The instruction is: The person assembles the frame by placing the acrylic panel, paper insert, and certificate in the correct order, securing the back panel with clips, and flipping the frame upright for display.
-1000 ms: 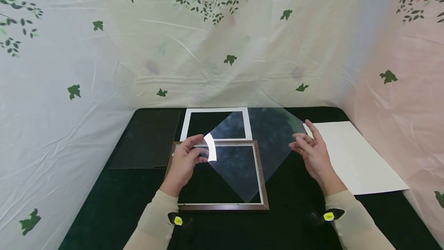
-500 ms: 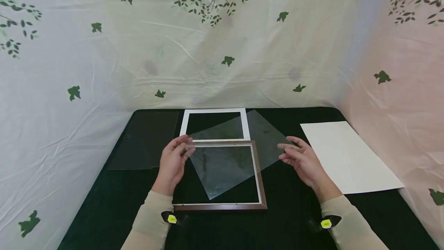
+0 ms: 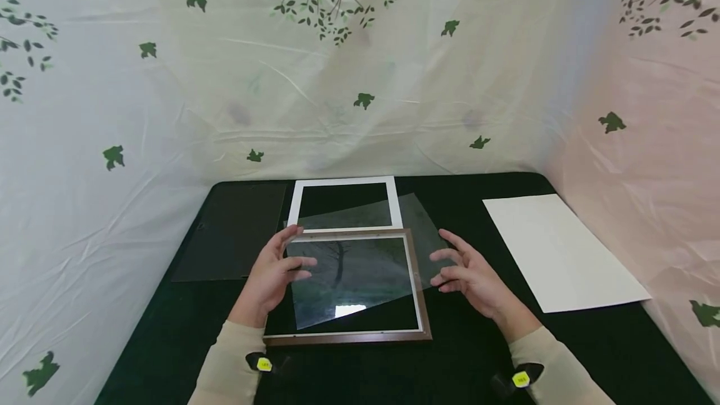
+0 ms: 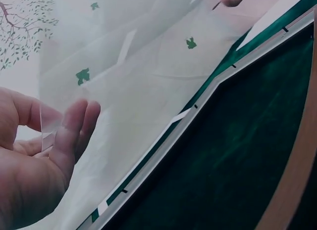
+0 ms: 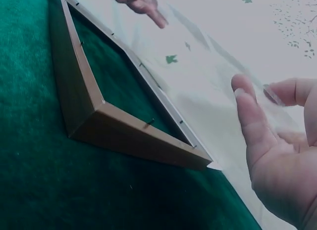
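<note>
A clear, glass-like rectangular sheet (image 3: 371, 274) hangs tilted over the brown picture frame (image 3: 349, 338), reflecting a bare tree shape and a bright patch. My left hand (image 3: 272, 283) holds its left end. In the left wrist view a clear corner (image 4: 48, 126) sits between the thumb and fingers of that hand. At the opposite end, my right hand (image 3: 469, 277) holds the sheet's right edge with spread fingers. The frame lies with its inner white lip up, and small dark tabs (image 5: 150, 123) stick out along its inside edge in the right wrist view.
Behind the frame lies a white mat border (image 3: 397, 205). A dark backing board (image 3: 230, 236) is at the back left, and a large white board (image 3: 562, 255) at the right. Dark green cloth (image 3: 360, 374) covers the table. A leaf-printed curtain (image 3: 315, 111) surrounds it.
The clear sheet has turned from a diamond slant to nearly level with the frame, shifting left and lower. Both hands have moved left and down with it, the right hand farther.
</note>
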Available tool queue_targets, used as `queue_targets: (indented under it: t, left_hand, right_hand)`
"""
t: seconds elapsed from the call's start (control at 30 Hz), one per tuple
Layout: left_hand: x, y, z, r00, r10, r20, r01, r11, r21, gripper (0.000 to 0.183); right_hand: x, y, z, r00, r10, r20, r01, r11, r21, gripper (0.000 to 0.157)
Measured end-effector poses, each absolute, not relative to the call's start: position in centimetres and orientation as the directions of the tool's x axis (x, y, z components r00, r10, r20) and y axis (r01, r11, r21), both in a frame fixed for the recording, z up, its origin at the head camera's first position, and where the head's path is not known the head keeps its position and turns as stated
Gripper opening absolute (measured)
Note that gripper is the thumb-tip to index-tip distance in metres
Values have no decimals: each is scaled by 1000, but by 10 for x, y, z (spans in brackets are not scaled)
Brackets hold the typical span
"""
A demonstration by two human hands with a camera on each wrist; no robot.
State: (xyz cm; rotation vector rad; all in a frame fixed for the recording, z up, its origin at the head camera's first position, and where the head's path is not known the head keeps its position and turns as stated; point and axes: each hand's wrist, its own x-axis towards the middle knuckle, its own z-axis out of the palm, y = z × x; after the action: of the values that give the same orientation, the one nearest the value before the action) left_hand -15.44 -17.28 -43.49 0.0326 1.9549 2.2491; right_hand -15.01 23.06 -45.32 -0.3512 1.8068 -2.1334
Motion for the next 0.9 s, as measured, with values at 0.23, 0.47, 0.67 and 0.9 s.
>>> queue_targets:
  t: [0.23, 0.47, 0.67, 0.9]
  left_hand:
    - [-153, -183, -432, -982, 178, -56, -74, -95, 993, 59]
    - [-155, -187, -433, -979, 198, -53, -69, -78, 995, 57]
    - [-156, -189, -436, -972, 227, -55, -70, -61, 996, 58]
    - [-155, -191, -439, -969, 240, -65, -76, -33, 997, 58]
  right_hand:
    - [-153, 238, -458, -914, -407, -15, 69, -118, -991, 57]
    - [-157, 239, -462, -909, -415, -48, 75, -49, -996, 60]
    - [-162, 241, -461, -887, -458, -57, 70, -11, -997, 66]
    - [-169, 235, -468, -850, -526, -39, 65, -31, -997, 66]
